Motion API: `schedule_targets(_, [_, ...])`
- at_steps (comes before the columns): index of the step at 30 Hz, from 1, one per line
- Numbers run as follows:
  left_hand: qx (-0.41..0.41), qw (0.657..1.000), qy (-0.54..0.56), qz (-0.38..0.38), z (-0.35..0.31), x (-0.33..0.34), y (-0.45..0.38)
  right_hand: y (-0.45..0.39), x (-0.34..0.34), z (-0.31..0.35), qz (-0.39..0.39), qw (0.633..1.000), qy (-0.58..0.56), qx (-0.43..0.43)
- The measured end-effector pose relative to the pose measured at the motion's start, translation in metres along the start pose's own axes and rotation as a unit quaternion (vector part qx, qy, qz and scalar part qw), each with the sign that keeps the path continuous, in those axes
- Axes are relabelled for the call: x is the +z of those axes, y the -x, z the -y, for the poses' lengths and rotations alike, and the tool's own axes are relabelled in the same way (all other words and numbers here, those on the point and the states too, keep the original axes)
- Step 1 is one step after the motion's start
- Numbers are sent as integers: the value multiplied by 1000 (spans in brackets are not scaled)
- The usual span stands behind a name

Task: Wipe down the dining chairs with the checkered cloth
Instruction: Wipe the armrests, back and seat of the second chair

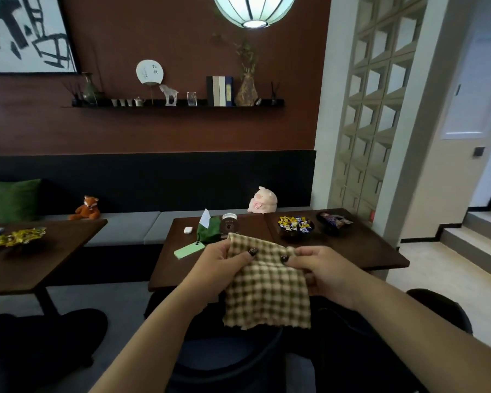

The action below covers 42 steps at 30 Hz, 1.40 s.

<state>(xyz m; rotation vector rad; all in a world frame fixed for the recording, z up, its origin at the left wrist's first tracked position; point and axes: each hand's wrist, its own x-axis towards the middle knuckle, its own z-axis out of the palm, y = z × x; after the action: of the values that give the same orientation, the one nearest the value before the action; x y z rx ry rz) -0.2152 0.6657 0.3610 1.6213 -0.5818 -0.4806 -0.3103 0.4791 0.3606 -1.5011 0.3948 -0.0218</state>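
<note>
left hand [219, 260] grip: pinching checkered cloth [267, 290] | right hand [321, 269] grip: pinching it | cloth: soft, rectangular, hanging

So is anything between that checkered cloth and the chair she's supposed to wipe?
Nothing visible. Both the left hand and right hand hold the checkered cloth in the air, directly above the dark chair below.

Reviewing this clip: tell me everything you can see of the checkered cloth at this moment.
The checkered cloth is a soft woven fabric in a small olive-and-cream check, roughly rectangular, with a slightly wavy lower edge. It hangs in the air in front of the person, above a dark chair, touching no chair. The left hand and the right hand each pinch its upper edge, thumbs on the near face. Its top part is bunched between them; the rest hangs flat.
</note>
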Motion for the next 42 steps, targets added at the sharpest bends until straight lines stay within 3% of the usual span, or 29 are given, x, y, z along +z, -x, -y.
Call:
schedule_targets(4, [6,995,83,62,-7,-12,3,9,-3,19,25,994,-74,-75])
schedule_targets(6, [55,991,96,73,-12,-21,4,16,-6,31,71,985,-98,-122])
schedule_targets(8, [116,990,50,60,-13,-26,3,20,-8,38,82,983,-35,-159])
schedule_targets(12, [196,980,-42,-17,1,-28,-5,16,3,31,-4,957,155,-245])
schedule_targets(15, [182,982,-6,-41,18,-28,-9,-1,12,11,-127,925,227,-276])
schedule_targets(17, [160,986,17,-46,30,-29,-13,-14,14,-5,-182,907,277,-260])
schedule_targets(22, [89,995,27,-45,70,-31,-26,-35,1,-43,-282,905,240,-209])
schedule_targets(27, [-8,999,43,9,126,-24,-46,-52,-28,-101,-395,882,198,-164])
schedule_targets(30, [-63,997,30,36,162,-6,-61,-65,-50,-144,-424,886,140,-124])
schedule_targets(36, [-170,983,-12,69,237,46,-127,-131,-91,-220,-393,915,84,-23])
schedule_targets(42, [-273,960,-23,-53,326,98,-194,-223,-104,-279,-290,952,72,70])
